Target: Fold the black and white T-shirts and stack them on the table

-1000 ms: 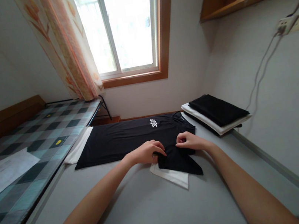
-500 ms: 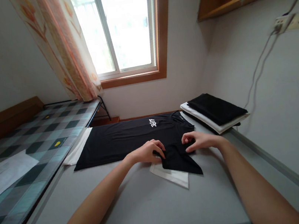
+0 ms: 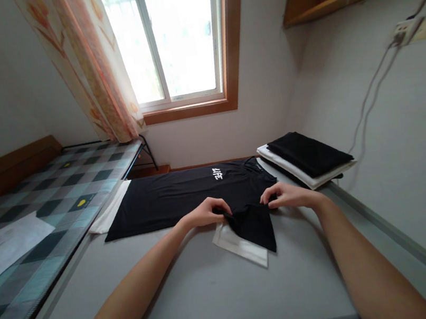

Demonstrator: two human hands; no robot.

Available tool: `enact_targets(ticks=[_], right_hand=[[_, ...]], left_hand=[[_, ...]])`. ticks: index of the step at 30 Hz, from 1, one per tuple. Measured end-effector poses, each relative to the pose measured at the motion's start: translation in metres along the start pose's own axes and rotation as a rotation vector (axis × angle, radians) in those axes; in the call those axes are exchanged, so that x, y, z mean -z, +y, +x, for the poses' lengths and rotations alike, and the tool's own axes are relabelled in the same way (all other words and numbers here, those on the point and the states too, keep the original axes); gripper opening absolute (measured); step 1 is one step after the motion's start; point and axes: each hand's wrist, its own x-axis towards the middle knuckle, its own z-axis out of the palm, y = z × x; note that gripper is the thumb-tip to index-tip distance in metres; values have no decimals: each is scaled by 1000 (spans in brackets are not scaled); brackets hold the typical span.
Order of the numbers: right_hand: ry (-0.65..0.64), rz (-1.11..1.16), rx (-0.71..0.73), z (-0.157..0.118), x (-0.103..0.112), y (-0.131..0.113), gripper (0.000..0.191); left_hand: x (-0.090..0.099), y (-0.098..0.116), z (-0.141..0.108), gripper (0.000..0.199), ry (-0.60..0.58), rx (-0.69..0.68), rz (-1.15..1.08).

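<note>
A black T-shirt point(image 3: 174, 197) with white lettering lies spread on the grey table point(image 3: 225, 296), its collar toward the right. Beneath it is a white garment point(image 3: 245, 245), whose sleeve shows at the near side and whose hem sticks out at the left. My left hand point(image 3: 208, 212) pinches the black sleeve near its left edge, by the armpit. On the other side of that sleeve, near the shoulder, my right hand point(image 3: 286, 195) pinches the cloth. Between my hands the black sleeve is bunched and slightly raised, its cuff hanging toward me over the white sleeve.
A stack of folded black and white clothes point(image 3: 309, 158) sits at the table's back right, against the wall. At left stands a bed with a checked cover point(image 3: 61, 192), a paper sheet point(image 3: 10, 246) on it. A cable point(image 3: 367, 94) hangs from the wall socket.
Both hands have closed on the black sleeve, the right one having been partly open before. The sleeve's cuff has shifted left and its cloth has bunched up.
</note>
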Motion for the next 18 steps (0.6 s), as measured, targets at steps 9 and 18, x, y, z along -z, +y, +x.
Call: enact_targets(ticks=[9,18], right_hand=[[546,-180,-75,32,-28,9,13],[548,-295,77,33,-29,13,22]], left_hand=[[-9,-12,12,32,403,132,-28],[-6,-26,10,46,647,94,294]])
